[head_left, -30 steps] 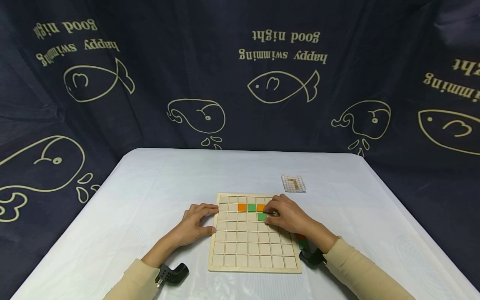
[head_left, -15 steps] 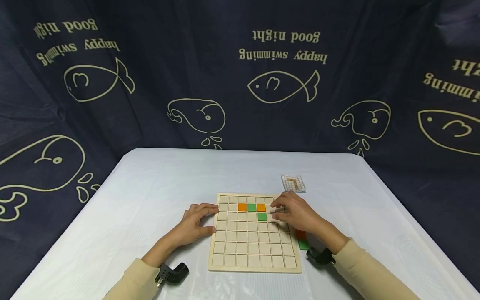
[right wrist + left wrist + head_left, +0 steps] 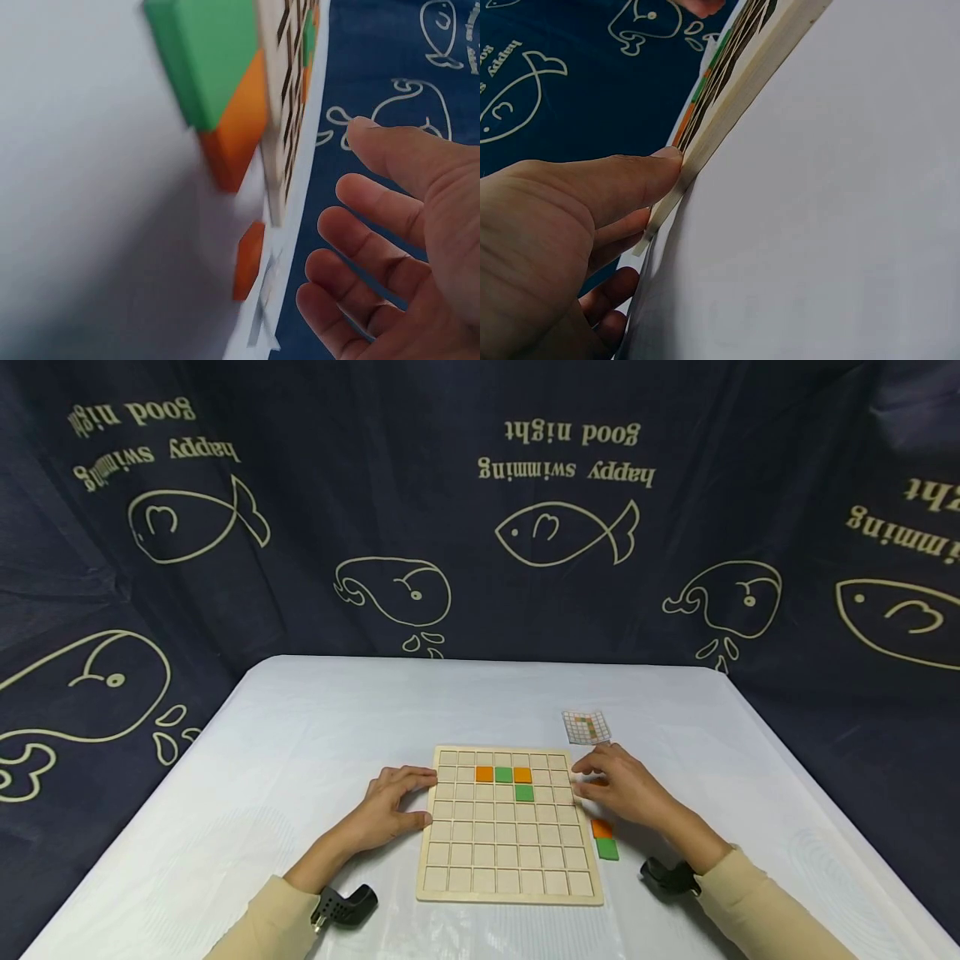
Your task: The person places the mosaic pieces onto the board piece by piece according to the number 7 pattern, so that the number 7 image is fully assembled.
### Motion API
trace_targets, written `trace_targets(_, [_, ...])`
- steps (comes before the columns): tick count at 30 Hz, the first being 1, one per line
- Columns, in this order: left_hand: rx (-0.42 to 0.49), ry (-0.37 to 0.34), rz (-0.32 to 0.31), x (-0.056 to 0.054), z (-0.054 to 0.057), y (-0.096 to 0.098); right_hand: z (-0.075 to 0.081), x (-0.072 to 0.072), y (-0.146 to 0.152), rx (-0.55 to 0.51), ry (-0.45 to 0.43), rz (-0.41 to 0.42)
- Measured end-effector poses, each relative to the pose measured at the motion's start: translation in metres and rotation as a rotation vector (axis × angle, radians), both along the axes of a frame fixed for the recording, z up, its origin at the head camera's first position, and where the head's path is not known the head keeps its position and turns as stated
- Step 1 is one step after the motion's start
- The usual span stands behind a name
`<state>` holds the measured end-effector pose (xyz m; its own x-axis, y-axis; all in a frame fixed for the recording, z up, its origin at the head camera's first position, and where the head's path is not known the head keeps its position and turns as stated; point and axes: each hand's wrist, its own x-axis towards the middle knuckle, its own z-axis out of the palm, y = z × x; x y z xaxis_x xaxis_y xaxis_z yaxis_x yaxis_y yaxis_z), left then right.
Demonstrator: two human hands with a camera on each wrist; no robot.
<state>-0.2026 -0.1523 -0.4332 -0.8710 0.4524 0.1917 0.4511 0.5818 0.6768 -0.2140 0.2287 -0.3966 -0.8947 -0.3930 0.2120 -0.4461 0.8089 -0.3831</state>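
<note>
Loosely parted and empty, the fingers of the right hand (image 3: 626, 787) hover near a loose orange square tile (image 3: 249, 262). The left hand (image 3: 386, 810), thumb extended, touches the left edge of the pale wooden grid board (image 3: 483, 832), where 2 orange tiles (image 3: 484, 774) and 2 green tiles (image 3: 524, 793) sit; a bump from either hand could unseat them.

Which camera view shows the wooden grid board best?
The head view: it has nearly the whole wooden grid board from above. The left wrist view shows only a slanted part, edge-on, by the left hand; the right wrist view, a thin strip beside a loose green tile.
</note>
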Motion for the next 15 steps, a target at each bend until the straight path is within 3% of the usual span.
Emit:
trace_targets(5, [-0.006, 0.001, -0.003, -0.001, -0.001, 0.000, -0.003, 0.001, 0.011, 0.003, -0.014, -0.044])
trace_targets(15, [-0.002, -0.001, 0.004, 0.000, -0.001, 0.000, -0.008, 0.005, 0.024, 0.020, 0.047, -0.064])
